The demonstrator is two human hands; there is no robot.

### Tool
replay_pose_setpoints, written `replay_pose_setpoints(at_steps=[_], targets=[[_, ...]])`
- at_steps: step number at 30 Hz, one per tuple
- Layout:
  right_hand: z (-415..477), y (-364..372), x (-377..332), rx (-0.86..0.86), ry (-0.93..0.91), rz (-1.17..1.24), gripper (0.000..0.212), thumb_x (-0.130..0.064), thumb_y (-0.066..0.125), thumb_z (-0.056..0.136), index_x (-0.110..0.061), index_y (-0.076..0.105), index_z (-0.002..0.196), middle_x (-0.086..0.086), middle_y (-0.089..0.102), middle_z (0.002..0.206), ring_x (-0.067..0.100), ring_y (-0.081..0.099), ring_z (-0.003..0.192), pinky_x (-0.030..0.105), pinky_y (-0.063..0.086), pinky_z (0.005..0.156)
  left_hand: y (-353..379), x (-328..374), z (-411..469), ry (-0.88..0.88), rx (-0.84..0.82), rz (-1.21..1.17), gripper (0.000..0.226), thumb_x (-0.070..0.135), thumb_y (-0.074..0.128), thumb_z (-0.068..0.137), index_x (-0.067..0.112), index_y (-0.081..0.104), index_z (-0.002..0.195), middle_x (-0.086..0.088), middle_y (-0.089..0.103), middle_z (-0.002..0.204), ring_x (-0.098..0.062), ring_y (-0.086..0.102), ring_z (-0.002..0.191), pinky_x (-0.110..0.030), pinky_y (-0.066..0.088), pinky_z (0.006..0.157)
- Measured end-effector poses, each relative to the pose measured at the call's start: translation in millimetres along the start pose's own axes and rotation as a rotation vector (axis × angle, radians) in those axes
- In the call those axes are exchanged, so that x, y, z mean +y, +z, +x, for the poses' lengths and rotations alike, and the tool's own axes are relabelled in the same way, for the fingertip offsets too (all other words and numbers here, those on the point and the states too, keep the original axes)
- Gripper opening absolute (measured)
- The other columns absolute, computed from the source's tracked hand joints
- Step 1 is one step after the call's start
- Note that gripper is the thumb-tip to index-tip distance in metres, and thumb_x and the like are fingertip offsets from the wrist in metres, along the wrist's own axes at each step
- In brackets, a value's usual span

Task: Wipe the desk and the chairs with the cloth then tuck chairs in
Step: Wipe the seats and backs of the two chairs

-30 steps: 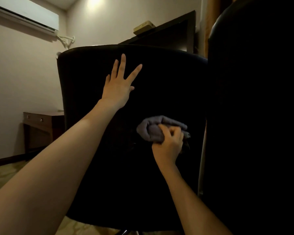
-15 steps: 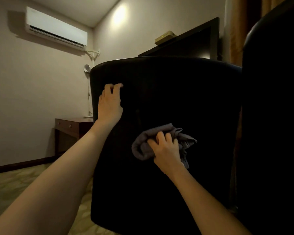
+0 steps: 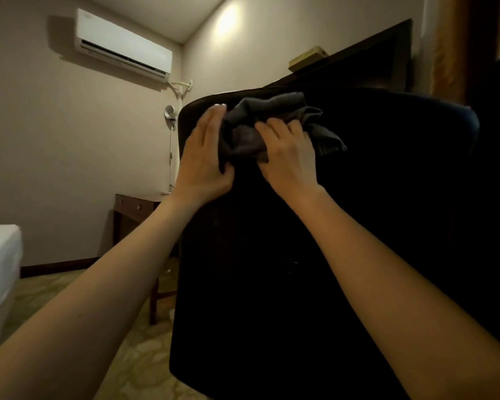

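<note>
As left hand point(image 3: 202, 164), right hand point(image 3: 289, 160) grip cloth point(image 3: 272, 111), chair point(image 3: 344, 255) top edge touched.

**2 bare arms, that's the whole person**

All you get of the person here is 2 forearms and 2 hands. The left forearm point(image 3: 98, 298) fills the 7 o'clock side and the right forearm point(image 3: 401, 284) the 5 o'clock side, both bare from the frame edge to the wrist. The left hand point(image 3: 204, 166) and right hand point(image 3: 289, 160) are bare too. The left fingertips point(image 3: 218, 108) near 12 o'clock show pale nails, a bit blurred.
</note>
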State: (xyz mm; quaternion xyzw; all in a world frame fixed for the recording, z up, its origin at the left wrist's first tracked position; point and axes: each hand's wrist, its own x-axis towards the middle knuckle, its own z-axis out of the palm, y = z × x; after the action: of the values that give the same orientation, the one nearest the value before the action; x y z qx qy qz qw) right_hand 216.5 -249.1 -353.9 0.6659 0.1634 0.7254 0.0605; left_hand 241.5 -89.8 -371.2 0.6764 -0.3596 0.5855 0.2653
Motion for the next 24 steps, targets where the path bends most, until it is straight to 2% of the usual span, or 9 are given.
replay_pose_setpoints(at_steps=[3, 5, 7, 11, 14, 16, 20, 22, 24], targets=[[-36.6, 20.0, -9.0, -0.068, -0.059, 0.057, 0.043, -0.01, 0.078, 0.058, -0.003, 0.068, 0.1, 0.014, 0.068, 0.093, 0.036, 0.06, 0.072, 0.036, 0.053, 0.061, 16.8, -12.3, -20.9, 0.131, -0.192, 0.213, 0.076, 0.012, 0.076, 0.07, 0.0, 0.042, 0.136, -0.022, 0.044, 0.139, -0.036, 0.044, 0.127, -0.041, 0.032, 0.107], [-64.3, 25.8, -18.8, -0.116, -0.03, 0.106, 0.043, -0.01, 0.077, 0.059, -0.003, 0.068, 0.1, 0.013, 0.068, 0.093, 0.035, 0.06, 0.072, 0.036, 0.054, 0.061, 26.9, -16.9, -41.4, 0.122, -0.237, 0.245, 0.067, 0.01, 0.08, 0.066, -0.004, 0.053, 0.126, -0.025, 0.053, 0.129, -0.04, 0.052, 0.118, -0.039, 0.035, 0.102], [-92.0, 27.4, -30.5, -0.173, -0.014, 0.143, 0.046, -0.011, 0.079, 0.057, -0.003, 0.068, 0.101, 0.013, 0.067, 0.093, 0.034, 0.06, 0.071, 0.035, 0.054, 0.06, 33.6, -19.8, -69.6, 0.066, -0.267, 0.209, 0.066, 0.011, 0.081, 0.064, -0.005, 0.055, 0.123, -0.025, 0.056, 0.125, -0.04, 0.055, 0.114, -0.036, 0.035, 0.1], [-148.3, 31.7, -54.4, -0.336, -0.03, 0.174, 0.052, -0.016, 0.083, 0.053, -0.005, 0.068, 0.101, 0.01, 0.067, 0.093, 0.029, 0.06, 0.07, 0.031, 0.054, 0.059, 44.3, -21.5, -133.7, -0.095, -0.346, 0.175, 0.066, 0.014, 0.08, 0.068, -0.005, 0.054, 0.125, -0.022, 0.055, 0.127, -0.039, 0.053, 0.116, -0.033, 0.034, 0.1], [-190.5, 28.5, -74.6, -0.475, -0.043, 0.151, 0.061, -0.021, 0.087, 0.046, -0.008, 0.069, 0.102, 0.006, 0.067, 0.093, 0.024, 0.06, 0.069, 0.029, 0.054, 0.059, 41.9, -18.8, -168.3, -0.202, -0.571, 0.137, 0.063, 0.023, 0.067, 0.084, 0.004, 0.04, 0.138, -0.011, 0.041, 0.143, -0.028, 0.037, 0.132, -0.025, 0.025, 0.109], [-211.5, 24.0, -84.8, -0.56, -0.089, 0.078, 0.067, -0.026, 0.087, 0.044, -0.011, 0.069, 0.107, 0.005, 0.067, 0.097, 0.023, 0.059, 0.076, 0.03, 0.051, 0.067, 38.5, -17.6, -182.5, -0.196, -0.655, 0.157, 0.058, 0.021, 0.06, 0.089, 0.008, 0.037, 0.14, -0.007, 0.038, 0.144, -0.025, 0.035, 0.132, -0.025, 0.028, 0.108], [-220.0, 16.0, -84.8, -0.584, -0.183, -0.168, 0.087, -0.04, 0.085, 0.044, -0.018, 0.062, 0.125, 0.005, 0.066, 0.115, 0.029, 0.044, 0.102, 0.044, 0.031, 0.09, 24.9, -17.8, -173.1, -0.075, -0.658, 0.218, 0.051, -0.001, 0.053, 0.084, 0.004, 0.045, 0.135, -0.011, 0.045, 0.137, -0.028, 0.041, 0.124, -0.029, 0.037, 0.102], [-205.5, 12.9, -77.4, -0.468, -0.223, -0.24, 0.07, -0.043, 0.074, 0.062, -0.022, 0.06, 0.128, 0.005, 0.065, 0.118, 0.031, 0.041, 0.105, 0.052, 0.028, 0.095, 18.3, -21.1, -156.3, 0.072, -0.577, 0.252, 0.054, -0.011, 0.055, 0.069, 0.0, 0.056, 0.122, -0.017, 0.057, 0.122, -0.033, 0.051, 0.112, -0.035, 0.048, 0.092], [-178.9, 16.5, -68.5, -0.293, -0.206, -0.21, 0.049, -0.037, 0.052, 0.081, -0.024, 0.06, 0.127, 0.005, 0.065, 0.119, 0.032, 0.042, 0.105, 0.058, 0.025, 0.096, 9.2, -24.2, -136.8, 0.147, -0.423, 0.266, 0.051, -0.006, 0.045, 0.065, -0.002, 0.062, 0.114, -0.019, 0.062, 0.111, -0.029, 0.049, 0.104, -0.037, 0.051, 0.085]])
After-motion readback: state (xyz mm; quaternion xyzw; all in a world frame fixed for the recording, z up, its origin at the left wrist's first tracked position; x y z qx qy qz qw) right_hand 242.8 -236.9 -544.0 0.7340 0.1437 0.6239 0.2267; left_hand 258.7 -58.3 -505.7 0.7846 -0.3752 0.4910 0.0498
